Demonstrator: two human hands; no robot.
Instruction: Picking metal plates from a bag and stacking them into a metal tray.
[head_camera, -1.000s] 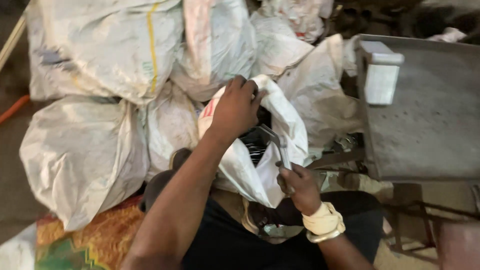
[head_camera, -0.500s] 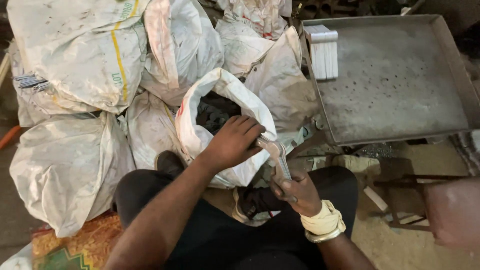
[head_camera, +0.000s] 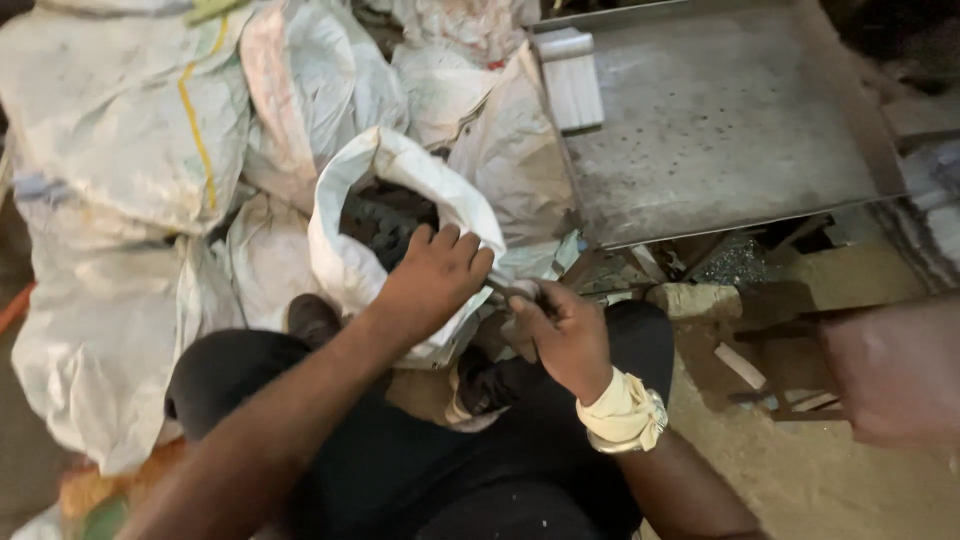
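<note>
At left hand (head_camera: 432, 275) — white open sack (head_camera: 400, 230)

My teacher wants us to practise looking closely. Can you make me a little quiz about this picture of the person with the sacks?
1. True or false: the open white sack has dark things inside.
2. Which hand grips the rim of that sack: A the left hand, B the right hand, C neither?
3. Fill in: the grey metal tray lies to the ____ of the open sack.

Key
1. True; dark pieces show in its mouth.
2. A; the right hand sits beside it, closed on something small I cannot make out.
3. Right.
</note>
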